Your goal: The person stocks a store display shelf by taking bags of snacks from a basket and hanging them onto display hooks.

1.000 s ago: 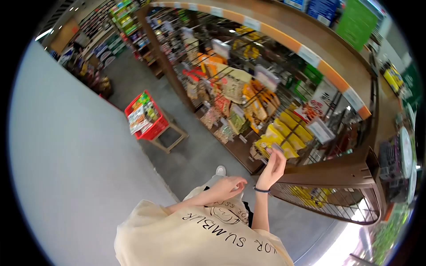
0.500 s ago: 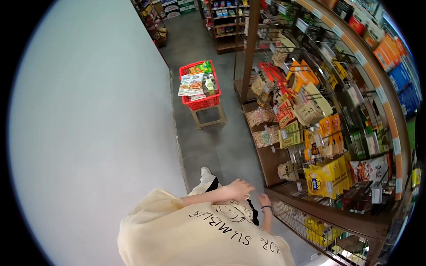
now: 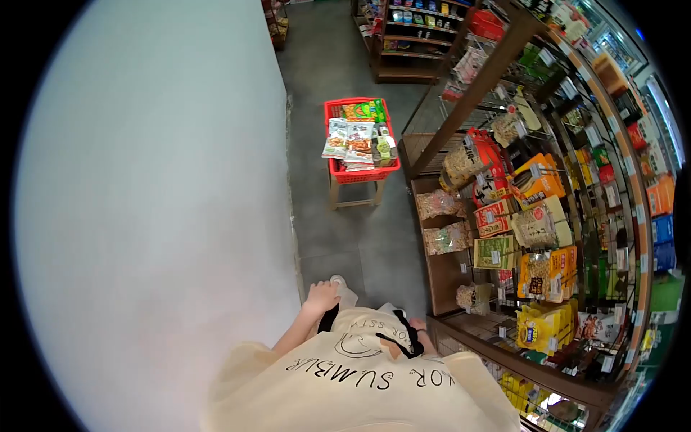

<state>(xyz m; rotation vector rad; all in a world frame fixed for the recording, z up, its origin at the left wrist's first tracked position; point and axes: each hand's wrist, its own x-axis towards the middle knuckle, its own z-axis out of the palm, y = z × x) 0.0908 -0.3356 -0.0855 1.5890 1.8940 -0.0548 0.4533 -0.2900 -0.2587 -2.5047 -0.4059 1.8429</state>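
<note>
While the left hand (image 3: 322, 295) hung well short of the red basket (image 3: 363, 175), fingers curled away so that their grip could not be told, the right hand (image 3: 419, 326) was half hidden by the shirt (image 3: 345, 396), its closure unclear too, near the brown shelf (image 3: 442, 272) right of the basket. Loaded and set on a stool (image 3: 334, 196), the basket would probably prove heavy but stiff, best held by opposite rims; its white packets (image 3: 358, 140) seemed light, soft and slippery. Its walls were bright red, with a green packet (image 3: 371, 110) at the far end
</note>
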